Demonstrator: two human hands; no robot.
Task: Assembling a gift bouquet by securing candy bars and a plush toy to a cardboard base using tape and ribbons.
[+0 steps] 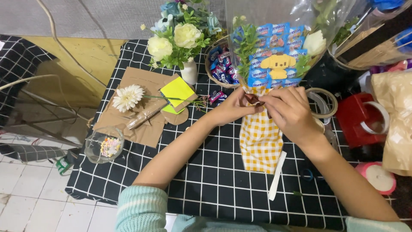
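Observation:
A candy bouquet lies on the black grid tablecloth, wrapped in clear film above and yellow checked paper below. Blue candy rolls, a yellow cartoon dog figure and a white rose fill its top. My left hand and my right hand meet at the bouquet's neck, both pinching a dark brown ribbon there. A white paper strip lies beside the checked wrap.
A white vase of cream and blue flowers, a basket of wrapped sweets, cardboard pieces with a white daisy and yellow notes, a glass bowl of beads, tape rolls, a red tape dispenser, pink ribbon spool.

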